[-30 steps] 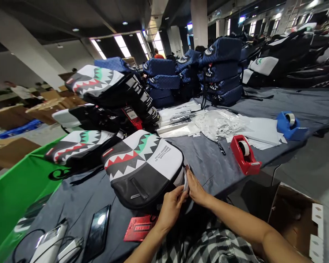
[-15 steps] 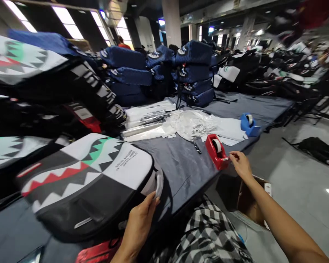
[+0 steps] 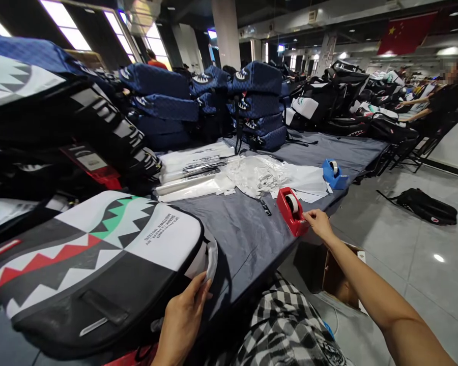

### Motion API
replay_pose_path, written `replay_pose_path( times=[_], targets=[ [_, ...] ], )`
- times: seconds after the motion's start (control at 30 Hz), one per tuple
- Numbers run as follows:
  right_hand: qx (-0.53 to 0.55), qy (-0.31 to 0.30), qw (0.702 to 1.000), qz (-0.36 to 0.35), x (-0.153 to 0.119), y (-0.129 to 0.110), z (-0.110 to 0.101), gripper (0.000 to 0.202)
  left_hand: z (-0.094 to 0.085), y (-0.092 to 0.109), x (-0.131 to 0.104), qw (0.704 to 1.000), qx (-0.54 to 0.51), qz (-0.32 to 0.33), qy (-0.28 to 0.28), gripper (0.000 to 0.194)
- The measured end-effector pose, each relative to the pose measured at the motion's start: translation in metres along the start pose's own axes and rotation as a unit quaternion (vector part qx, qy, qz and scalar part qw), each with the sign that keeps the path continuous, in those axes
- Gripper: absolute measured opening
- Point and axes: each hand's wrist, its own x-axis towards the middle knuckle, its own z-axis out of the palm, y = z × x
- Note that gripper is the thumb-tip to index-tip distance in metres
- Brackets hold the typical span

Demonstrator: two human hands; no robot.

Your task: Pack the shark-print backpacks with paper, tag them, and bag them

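Note:
A backpack (image 3: 99, 264) with a shark-mouth print in white, grey, red and green lies on the grey-covered table (image 3: 248, 229). My left hand (image 3: 185, 312) pinches the light-coloured strap (image 3: 210, 256) at the backpack's right end. Out to the right, my right hand (image 3: 317, 223) has its fingers pinched together at the front of a red tape dispenser (image 3: 293, 216), at its cutting edge. Whether tape is between those fingers is too small to tell.
White plastic bags (image 3: 252, 175) lie behind the dispenser, with a blue tape dispenser (image 3: 335, 175) to their right. Stacked blue backpacks (image 3: 257, 104) stand farther back. A cardboard box (image 3: 341, 274) and a black backpack (image 3: 423, 206) are on the floor; a person (image 3: 448, 94) sits at right.
The view has turned right, so everything sits farther left in it. My left hand still holds the strap, and my right hand remains at the red dispenser.

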Motion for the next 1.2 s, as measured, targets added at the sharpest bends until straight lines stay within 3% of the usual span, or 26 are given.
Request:
replay_pose_path(
  times=[0.13, 0.23, 0.3, 0.4, 0.47, 0.57, 0.67, 0.73, 0.9, 1.07, 1.2],
  targets=[
    [-0.005, 0.028, 0.999, -0.019, -0.024, -0.005, -0.013, 0.038, -0.002, -0.002, -0.001, 1.000, 0.005, -0.014, -0.003, 0.056],
    [0.118, 0.028, 0.991, 0.055, -0.051, 0.002, -0.011, 0.043, -0.002, -0.004, -0.001, 1.000, -0.003, -0.023, -0.007, 0.059],
    [0.216, 0.027, 0.968, 0.126, -0.066, 0.008, 0.004, 0.051, -0.003, -0.004, 0.000, 1.000, -0.006, -0.024, -0.010, 0.059],
    [0.285, 0.005, 0.942, 0.177, -0.089, 0.002, 0.045, 0.061, -0.005, 0.000, 0.000, 0.999, -0.016, -0.025, -0.016, 0.054],
    [0.323, -0.053, 0.925, 0.195, -0.111, -0.015, 0.076, 0.062, -0.007, 0.005, -0.001, 0.999, -0.030, -0.031, -0.029, 0.050],
    [0.389, -0.229, 0.872, 0.189, -0.151, -0.053, 0.110, 0.055, -0.009, 0.017, -0.002, 0.998, -0.027, -0.030, -0.055, 0.046],
    [0.431, -0.416, 0.793, 0.115, -0.176, -0.086, 0.130, 0.049, -0.013, 0.027, 0.000, 0.996, -0.022, -0.042, -0.077, 0.053],
    [0.433, -0.464, 0.770, 0.070, -0.182, -0.099, 0.143, 0.050, -0.016, 0.033, 0.001, 0.991, -0.057, -0.065, -0.101, 0.064],
    [0.422, -0.434, 0.795, 0.037, -0.185, -0.105, 0.174, 0.053, -0.014, 0.033, -0.002, 0.985, -0.095, -0.091, -0.111, 0.073],
    [0.395, -0.412, 0.820, 0.033, -0.189, -0.097, 0.187, 0.050, -0.005, 0.025, -0.003, 0.994, -0.068, -0.071, -0.047, 0.048],
    [0.383, -0.418, 0.824, 0.014, -0.187, -0.095, 0.187, 0.046, -0.004, 0.028, -0.003, 0.990, -0.114, -0.066, -0.045, 0.038]
  ],
)
